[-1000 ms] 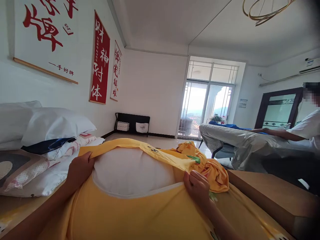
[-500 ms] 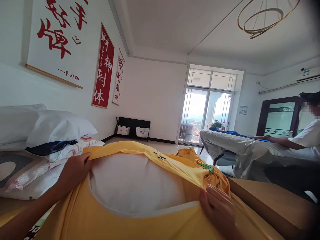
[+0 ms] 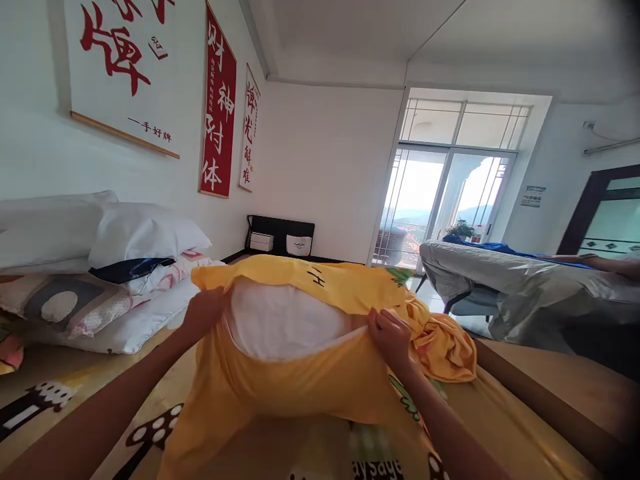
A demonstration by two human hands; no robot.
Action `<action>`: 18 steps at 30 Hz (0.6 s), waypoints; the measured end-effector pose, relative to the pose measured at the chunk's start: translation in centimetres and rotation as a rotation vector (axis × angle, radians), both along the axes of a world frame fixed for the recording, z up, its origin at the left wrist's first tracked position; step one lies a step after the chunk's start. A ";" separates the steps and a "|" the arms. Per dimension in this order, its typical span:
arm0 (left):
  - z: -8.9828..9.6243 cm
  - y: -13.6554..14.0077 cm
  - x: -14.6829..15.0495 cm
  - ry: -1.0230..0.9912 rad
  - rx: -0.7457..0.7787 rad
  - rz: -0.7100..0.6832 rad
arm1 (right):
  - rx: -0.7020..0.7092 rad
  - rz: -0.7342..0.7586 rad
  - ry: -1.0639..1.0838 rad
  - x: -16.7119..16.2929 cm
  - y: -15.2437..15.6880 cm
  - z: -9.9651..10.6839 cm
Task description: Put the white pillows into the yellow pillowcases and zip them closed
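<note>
A yellow pillowcase [image 3: 305, 390] is stretched between my two hands, its mouth gaping towards me. Inside it shows a white pillow [image 3: 285, 320]. My left hand [image 3: 204, 312] is closed on the left corner of the mouth, and my right hand [image 3: 389, 333] grips the right corner. Dark marks and a green leaf print show on the case's far flap. Beyond my right hand lies a crumpled heap of yellow printed cloth [image 3: 445, 340]. The case hangs just over a yellow sheet printed with dark shapes [image 3: 100, 393].
Stacked pillows [image 3: 150, 233] lie at the left by the wall. On the right stands a plastic-covered table [image 3: 525, 273] with blue cloth, where another person's arm [image 3: 610, 263] reaches in. A black bench [image 3: 280, 230] stands at the back wall, left of a glass door [image 3: 440, 200].
Both hands, still gripping the mouth, have moved farther out and closer together, so more of the pillowcase and the printed sheet shows. The view has turned down and left.
</note>
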State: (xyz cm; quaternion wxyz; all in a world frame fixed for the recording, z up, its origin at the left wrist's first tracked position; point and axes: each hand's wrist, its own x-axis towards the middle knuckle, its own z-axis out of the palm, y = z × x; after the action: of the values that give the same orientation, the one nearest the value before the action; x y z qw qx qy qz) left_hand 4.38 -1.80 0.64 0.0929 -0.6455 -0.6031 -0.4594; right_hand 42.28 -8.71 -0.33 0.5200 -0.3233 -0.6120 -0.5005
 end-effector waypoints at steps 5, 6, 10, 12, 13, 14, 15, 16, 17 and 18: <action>0.2 0.9 0.0 0.063 -0.016 0.086 | -0.019 -0.024 0.031 -0.1 1.6 -1.6; 0.3 1.2 -0.1 0.117 -0.050 0.074 | -0.026 -0.024 0.020 -0.1 1.9 -1.9; 0.5 2.4 -0.8 0.178 -0.093 0.184 | -0.057 -0.041 0.018 0.1 2.1 -2.7; 0.5 2.7 -1.3 0.175 -0.078 0.216 | -0.075 -0.046 -0.012 0.4 1.8 -3.0; 0.6 2.8 -1.5 0.178 -0.069 0.216 | -0.071 -0.050 -0.006 0.5 1.6 -3.0; 0.7 2.8 -1.6 0.184 -0.056 0.210 | -0.061 -0.056 0.017 0.6 1.5 -3.0; 0.8 2.7 -1.7 0.188 -0.044 0.202 | -0.050 -0.062 0.051 0.8 1.3 -2.9; 1.0 2.6 -1.7 0.189 -0.040 0.191 | -0.044 -0.064 0.078 0.9 1.1 -2.8; 1.1 2.5 -1.8 0.186 -0.039 0.180 | -0.048 -0.063 0.091 1.0 0.9 -2.6; 1.2 2.4 -1.8 0.178 -0.039 0.171 | -0.058 -0.062 0.088 1.1 0.6 -2.5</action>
State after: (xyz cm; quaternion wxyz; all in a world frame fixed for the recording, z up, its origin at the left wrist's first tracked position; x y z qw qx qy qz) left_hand 2.61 0.58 1.85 0.1722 -0.6315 -0.6543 -0.3788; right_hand 43.37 -8.13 -2.79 0.5212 -0.3786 -0.5926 -0.4835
